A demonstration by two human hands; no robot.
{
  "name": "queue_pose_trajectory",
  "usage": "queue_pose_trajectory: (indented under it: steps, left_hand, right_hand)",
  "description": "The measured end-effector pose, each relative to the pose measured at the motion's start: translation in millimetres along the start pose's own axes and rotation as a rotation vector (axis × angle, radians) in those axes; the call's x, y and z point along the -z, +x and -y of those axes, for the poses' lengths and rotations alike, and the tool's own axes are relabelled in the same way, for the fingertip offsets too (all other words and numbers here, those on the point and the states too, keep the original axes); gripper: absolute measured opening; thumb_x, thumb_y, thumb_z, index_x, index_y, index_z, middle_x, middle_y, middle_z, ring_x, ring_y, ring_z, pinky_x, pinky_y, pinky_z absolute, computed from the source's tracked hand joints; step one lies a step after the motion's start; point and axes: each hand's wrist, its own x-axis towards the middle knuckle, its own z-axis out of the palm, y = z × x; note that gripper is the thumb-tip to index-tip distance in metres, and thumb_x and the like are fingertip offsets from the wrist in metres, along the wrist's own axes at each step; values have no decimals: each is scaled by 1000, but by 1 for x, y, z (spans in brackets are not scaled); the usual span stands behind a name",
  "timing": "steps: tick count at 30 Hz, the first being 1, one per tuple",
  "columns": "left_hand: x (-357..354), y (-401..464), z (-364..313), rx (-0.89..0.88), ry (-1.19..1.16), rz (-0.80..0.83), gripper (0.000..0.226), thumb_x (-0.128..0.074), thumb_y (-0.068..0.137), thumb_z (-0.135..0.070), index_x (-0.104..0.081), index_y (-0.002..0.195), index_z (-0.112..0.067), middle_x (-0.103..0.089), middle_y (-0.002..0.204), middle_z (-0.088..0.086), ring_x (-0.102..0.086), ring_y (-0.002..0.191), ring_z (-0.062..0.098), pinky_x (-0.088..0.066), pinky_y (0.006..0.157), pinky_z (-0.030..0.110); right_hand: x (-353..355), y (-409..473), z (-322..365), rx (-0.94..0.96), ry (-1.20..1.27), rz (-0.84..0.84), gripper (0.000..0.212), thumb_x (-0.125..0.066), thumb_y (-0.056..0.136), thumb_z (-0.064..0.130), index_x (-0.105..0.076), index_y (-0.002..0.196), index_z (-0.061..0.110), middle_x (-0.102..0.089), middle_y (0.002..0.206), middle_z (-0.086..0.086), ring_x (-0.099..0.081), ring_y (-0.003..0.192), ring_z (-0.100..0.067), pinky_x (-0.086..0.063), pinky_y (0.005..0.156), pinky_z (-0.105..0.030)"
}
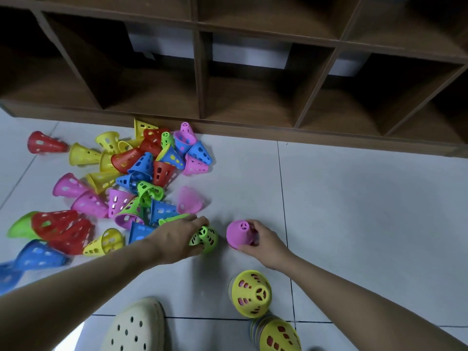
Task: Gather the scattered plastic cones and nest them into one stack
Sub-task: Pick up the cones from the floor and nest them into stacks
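Plastic cones, perforated, assorted colours: red, yellow, blue, pink, green. Loose heap [141, 178] on the tiled floor [354, 211], left of centre, just in front of a brown cubby shelf [253, 72]; most lying on their sides, some already partly nested in twos and threes.

Green cone [205, 238]: tip up, gripped at the edge of the heap by the left hand [181, 240], fingers curled round its side wall.

Pink cone [239, 234]: tip up, held just beside the green one by the right hand [263, 245], fingers wrapped round its lower wall.

Yellow-topped stack [252, 292]: near the feet, a second yellow-topped one [278, 335] below it (height hard to judge). Cream clog [136, 328] at bottom centre.

Handling, judged: thin moulded plastic, very light, stiff but slightly springy; smooth and likely slippery; holes give purchase. Best taken round the side wall near the narrow tip, open mouth down for nesting.
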Motion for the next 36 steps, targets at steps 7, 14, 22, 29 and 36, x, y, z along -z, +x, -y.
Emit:
queue_pose_trajectory:
  steps: [7, 14, 22, 29, 36]
  left_hand:
    - [5, -26, 48, 47, -227, -231, 67, -70, 70, -49, -59, 131, -25, -54, 118, -1, -53, 109, 20, -48, 96, 36]
    - [-11, -18, 67, 193, 92, -172, 66, -63, 74, -65, -62, 127, -26, -58, 109, -3, -48, 97, 23, -52, 84, 40]
    - [-18, -16, 51, 320, 198, -105, 79, -56, 79, -51, -36, 152, -30, -54, 126, 4, -52, 116, 26, -42, 97, 36]
    - [-31, -30, 59, 419, 90, -75, 71, -56, 77, -54, -47, 143, -31, -58, 130, -2, -50, 123, 23, -38, 102, 34]
    - [2, -42, 30, 428, -927, -419, 25, -73, 87, -43, -59, 105, -35, -69, 96, -8, -64, 87, 7, -49, 78, 23]
  right_hand:
    - [25, 35, 38, 31, -405, 290, 68, -64, 89, 4, -36, 151, 16, -54, 139, -5, -61, 108, -19, -44, 85, -17]
    - [27, 116, 126, 22, -265, 57, 11, -68, 91, 27, -65, 98, 18, -67, 99, -4, -67, 92, -24, -52, 82, -34]
    - [-64, 160, 162, -119, -503, 202, 57, -63, 86, 64, -63, 102, 9, -65, 99, -11, -63, 90, -24, -39, 67, -27]
    - [-72, 147, 151, -133, -627, 220, 55, -72, 78, 52, -59, 114, 12, -63, 111, -9, -62, 102, -28, -45, 76, -29]
    - [9, 105, 144, -29, -223, -4, 32, -81, 73, 37, -56, 86, 22, -62, 85, 6, -60, 74, -13, -46, 58, -30]
